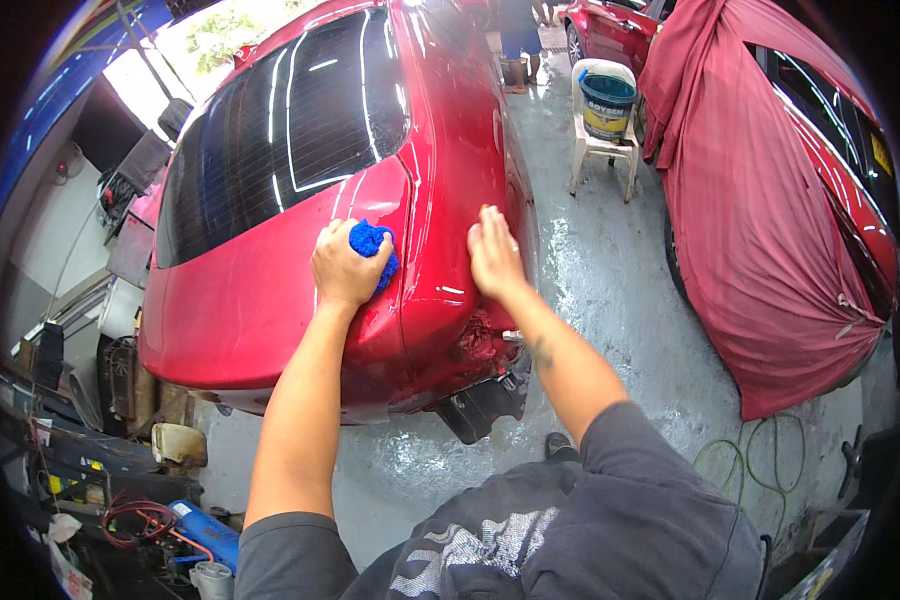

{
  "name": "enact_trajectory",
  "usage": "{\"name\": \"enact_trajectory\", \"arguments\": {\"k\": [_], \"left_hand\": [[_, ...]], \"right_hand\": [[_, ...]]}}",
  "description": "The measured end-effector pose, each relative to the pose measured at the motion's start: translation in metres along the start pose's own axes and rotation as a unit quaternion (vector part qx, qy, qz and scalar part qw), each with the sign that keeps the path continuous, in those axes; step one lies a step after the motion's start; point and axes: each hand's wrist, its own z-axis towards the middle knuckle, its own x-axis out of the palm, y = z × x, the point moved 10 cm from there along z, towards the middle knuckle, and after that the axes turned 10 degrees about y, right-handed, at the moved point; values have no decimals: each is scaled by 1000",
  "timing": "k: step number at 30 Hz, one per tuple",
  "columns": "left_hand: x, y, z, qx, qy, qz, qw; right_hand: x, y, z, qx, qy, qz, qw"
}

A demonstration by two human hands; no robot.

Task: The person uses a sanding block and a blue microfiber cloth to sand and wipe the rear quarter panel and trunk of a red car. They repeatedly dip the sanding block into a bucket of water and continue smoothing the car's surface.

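Left hand (348, 268): clasps blue cloth (372, 240) against red car (240, 325);
Blue cloth: bunched, no clear long axis; left hand nearer;
Right hand (495, 252): flattened, nothing visibly held; blue cloth at its nine o'clock;
Rear window (280, 130): eleven o'clock from blue cloth

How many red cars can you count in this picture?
3: the centre car, the partly covered car at right, and the far car at the top. Others may be hidden.

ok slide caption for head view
Left hand holds blue cloth at rear of red car; open right hand nearby.
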Motion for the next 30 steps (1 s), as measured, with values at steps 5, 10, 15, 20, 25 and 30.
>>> {"name": "enact_trajectory", "arguments": {"k": [5,10,15,20,25,30], "left_hand": [[-1,19,-14,-3,-11,1,1000],[5,10,-9,9,-8,0,1000],[-2,15,-14,-1,-4,11,1000],[0,14,-11,-8,-3,12,1000],[-7,14,-11,-14,13,0,1000],[8,34,-17,-30,17,34,999]], "right_hand": [[28,79,-111,-124,27,-35,991],[3,19,-40,10,23,-19,999],[21,75,-88,-97,2,-45,994],[3,43,-59,-43,37,-52,997],[12,62,-65,-104,-10,-110,988],[27,150,-149,-239,92,-138,957]]}}
